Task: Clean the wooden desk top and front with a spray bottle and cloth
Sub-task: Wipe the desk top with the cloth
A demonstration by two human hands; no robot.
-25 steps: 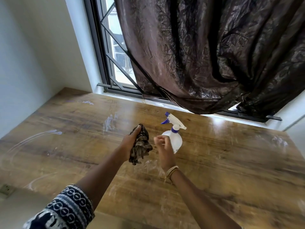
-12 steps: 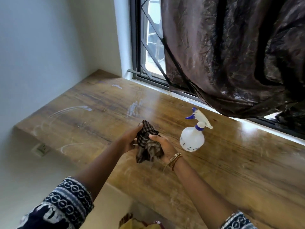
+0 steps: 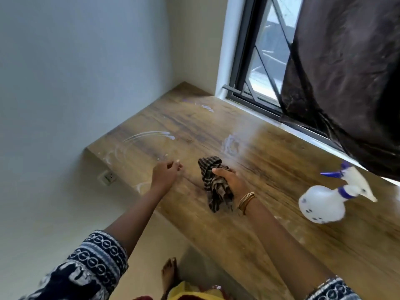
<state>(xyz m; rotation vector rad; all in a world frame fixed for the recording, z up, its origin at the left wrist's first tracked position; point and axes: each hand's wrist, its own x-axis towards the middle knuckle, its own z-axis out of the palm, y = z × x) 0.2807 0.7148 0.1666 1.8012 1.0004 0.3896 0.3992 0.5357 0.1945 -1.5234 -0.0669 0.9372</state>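
The wooden desk (image 3: 270, 213) runs from the left wall along the window, with white smears and arcs on its left part. My right hand (image 3: 231, 182) grips a dark striped cloth (image 3: 214, 187) that hangs bunched just above the desk top. My left hand (image 3: 165, 175) hovers to the left of the cloth near the desk's front edge, fingers loosely curled and holding nothing. A white spray bottle (image 3: 324, 202) with a blue trigger stands on the desk at the right, apart from both hands.
A dark curtain (image 3: 346, 83) hangs over the window (image 3: 264, 68) behind the desk, its hem close above the bottle. A wall socket (image 3: 107, 178) sits under the desk's left end. My bare foot (image 3: 170, 276) shows on the floor below the front edge.
The cloth passed from my left hand to my right hand. My left hand let go and moved left. The view swung left, so the bottle now sits at the right.
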